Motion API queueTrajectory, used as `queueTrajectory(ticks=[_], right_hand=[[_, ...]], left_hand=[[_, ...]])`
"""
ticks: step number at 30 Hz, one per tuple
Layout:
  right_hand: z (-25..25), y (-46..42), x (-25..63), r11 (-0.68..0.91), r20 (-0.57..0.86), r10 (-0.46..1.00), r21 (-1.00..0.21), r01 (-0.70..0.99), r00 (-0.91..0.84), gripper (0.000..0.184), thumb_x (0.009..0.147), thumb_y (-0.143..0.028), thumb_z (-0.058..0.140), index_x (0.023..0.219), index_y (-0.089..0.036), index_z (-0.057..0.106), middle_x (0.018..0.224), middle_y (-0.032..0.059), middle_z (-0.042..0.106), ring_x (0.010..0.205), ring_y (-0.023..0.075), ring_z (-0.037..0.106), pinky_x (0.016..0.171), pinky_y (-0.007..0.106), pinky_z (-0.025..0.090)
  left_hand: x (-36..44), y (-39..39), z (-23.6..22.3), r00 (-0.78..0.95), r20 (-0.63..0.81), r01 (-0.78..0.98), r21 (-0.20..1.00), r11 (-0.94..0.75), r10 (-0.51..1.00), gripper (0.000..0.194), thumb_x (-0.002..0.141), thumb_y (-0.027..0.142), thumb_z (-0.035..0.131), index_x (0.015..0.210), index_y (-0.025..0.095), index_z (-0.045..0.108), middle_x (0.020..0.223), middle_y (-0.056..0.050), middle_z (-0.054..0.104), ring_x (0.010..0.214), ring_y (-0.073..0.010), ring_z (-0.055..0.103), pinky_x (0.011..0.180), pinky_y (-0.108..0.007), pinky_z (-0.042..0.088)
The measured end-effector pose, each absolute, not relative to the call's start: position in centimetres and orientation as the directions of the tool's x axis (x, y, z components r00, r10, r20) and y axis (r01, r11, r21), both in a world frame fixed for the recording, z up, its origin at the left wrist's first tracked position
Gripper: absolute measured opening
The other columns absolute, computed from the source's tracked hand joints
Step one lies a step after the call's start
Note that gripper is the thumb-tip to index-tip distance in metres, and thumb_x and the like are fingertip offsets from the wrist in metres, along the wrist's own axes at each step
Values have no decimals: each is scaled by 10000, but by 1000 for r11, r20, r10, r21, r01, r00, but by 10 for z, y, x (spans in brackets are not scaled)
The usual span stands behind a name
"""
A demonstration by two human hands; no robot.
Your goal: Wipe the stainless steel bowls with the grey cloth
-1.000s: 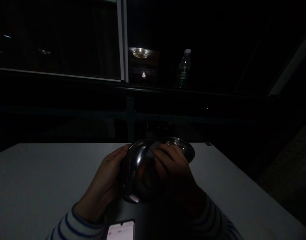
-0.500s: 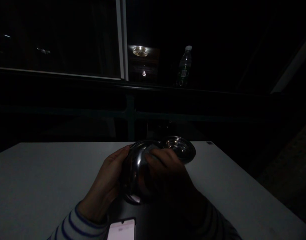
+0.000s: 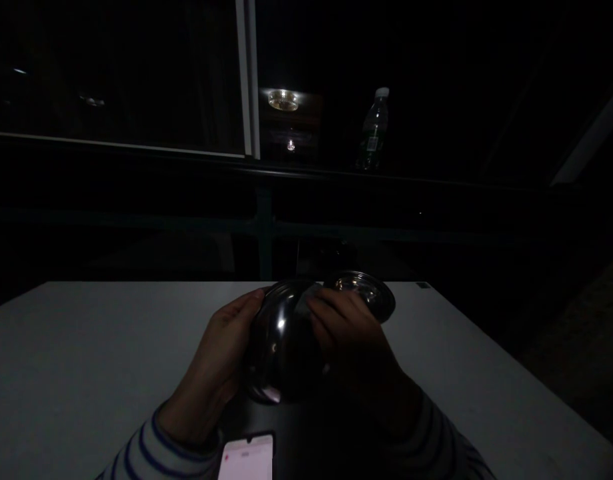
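Note:
In dim light my left hand [image 3: 217,360] grips the left rim of a shiny steel bowl [image 3: 281,343], tilted on its side over the white table [image 3: 86,360]. My right hand [image 3: 353,340] is curled inside the bowl, fingers pressed on a small pale cloth or pad [image 3: 306,303] against the inner wall. A second steel dish [image 3: 369,297] lies flat on the table just behind the right hand.
A lit phone [image 3: 246,460] sits at the near edge below the bowl. Behind the table runs a dark rail and window frame [image 3: 247,80]. A plastic water bottle [image 3: 373,130] stands on the ledge beyond. The table's right edge drops into darkness.
The right hand shifted slightly inside the bowl, moving the pale cloth along the inner wall. The bowl tilted a little; the left hand kept its grip.

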State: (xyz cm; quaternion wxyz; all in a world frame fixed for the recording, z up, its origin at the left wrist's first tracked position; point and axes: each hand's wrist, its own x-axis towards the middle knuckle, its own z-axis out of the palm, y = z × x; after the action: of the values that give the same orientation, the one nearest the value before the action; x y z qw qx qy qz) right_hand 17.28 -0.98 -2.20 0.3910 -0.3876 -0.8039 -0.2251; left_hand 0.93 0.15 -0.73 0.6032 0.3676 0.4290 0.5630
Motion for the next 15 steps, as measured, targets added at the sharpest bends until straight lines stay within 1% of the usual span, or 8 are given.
queueTrajectory(ticks=[3,5,7,9,11,15], right_hand=[[-27,-20,156,650,742,477,62,757,-470,225,864,-225,459,1026,-136,588,1007,74,618,833,198,523,666,320,488],[-35,-26,146,673,710,471,94,733,-523,229,837,-222,503,1043,-153,575,1001,59,621,822,197,526,629,315,493],[-46,-30,139,667,722,420,165,726,-550,234,828,-165,499,1051,-178,567,1008,49,621,872,198,540,666,321,501],[-57,-32,133,640,753,369,220,737,-545,255,828,-115,480,1045,-214,571,1006,35,624,943,195,546,742,330,500],[-66,-35,129,621,772,354,228,750,-528,280,827,-93,471,1032,-252,577,1010,13,624,992,190,543,786,332,497],[-67,-37,126,617,759,388,208,759,-523,319,831,-82,451,1032,-297,574,1029,-24,615,986,170,553,790,313,510]], left_hand=[[10,3,-10,-12,-127,-382,917,113,992,246,698,258,632,904,131,676,763,-61,718,655,-176,647,611,-258,481],[9,4,-12,-14,-123,-388,915,108,992,231,714,243,611,904,126,671,755,-57,716,646,-168,645,613,-252,480],[8,5,-14,-17,-108,-387,917,93,994,236,729,247,597,919,127,665,785,-56,715,688,-172,648,643,-252,481],[6,5,-13,-28,-93,-384,920,75,995,254,735,265,594,941,132,660,831,-59,714,746,-182,649,670,-253,479],[4,6,-12,-47,-89,-382,922,65,995,263,736,277,593,947,133,656,851,-64,711,768,-190,647,672,-257,479],[3,7,-11,-57,-101,-381,922,72,993,236,751,266,579,933,132,648,811,-58,706,716,-168,637,664,-252,478]])
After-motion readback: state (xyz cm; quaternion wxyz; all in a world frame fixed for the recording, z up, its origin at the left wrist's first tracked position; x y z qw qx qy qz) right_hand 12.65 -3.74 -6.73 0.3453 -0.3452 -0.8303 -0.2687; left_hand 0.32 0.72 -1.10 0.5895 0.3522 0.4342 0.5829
